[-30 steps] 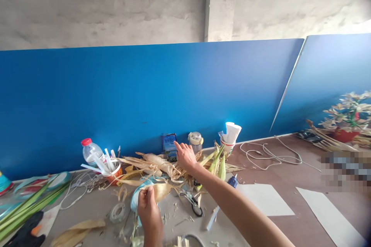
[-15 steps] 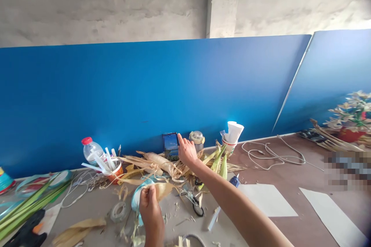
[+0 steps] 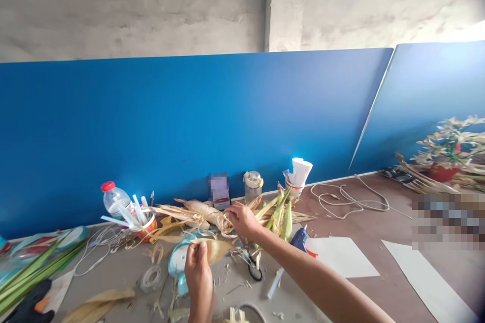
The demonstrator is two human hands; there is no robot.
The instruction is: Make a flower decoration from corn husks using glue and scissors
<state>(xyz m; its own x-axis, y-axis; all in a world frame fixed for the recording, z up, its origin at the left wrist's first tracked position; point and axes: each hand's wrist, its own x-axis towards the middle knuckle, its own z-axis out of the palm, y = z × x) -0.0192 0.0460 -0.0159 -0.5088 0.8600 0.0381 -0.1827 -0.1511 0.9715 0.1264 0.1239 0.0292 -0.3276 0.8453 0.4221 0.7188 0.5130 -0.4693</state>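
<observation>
My left hand [image 3: 199, 273] pinches a strip of dried corn husk [image 3: 220, 252] between thumb and fingers. Under that hand lies a light blue and white rounded object [image 3: 177, 258], partly covered. My right hand [image 3: 244, 220] hovers over the husk pile with fingers curled together, just below and to the right of a phone [image 3: 220, 193]. The phone leans upright against the blue partition, its screen lit pale. Dried husks [image 3: 206, 212] are heaped in front of it. Black-handled scissors [image 3: 254, 268] lie between my hands, partly under scraps.
Left stand a red-capped bottle [image 3: 114, 199] and a cup of white sticks [image 3: 146, 227]. A lidded jar [image 3: 252, 186] and a paper-filled cup [image 3: 295, 186] stand behind. Rightward are a blue glue gun [image 3: 299, 238], white sheets [image 3: 344, 257], a white cable [image 3: 352, 204] and a potted flower arrangement [image 3: 447, 156].
My right hand has come down from the phone, its extended finger now curled in. The phone screen changed from a dark picture to a pale page. My left hand still holds the husk.
</observation>
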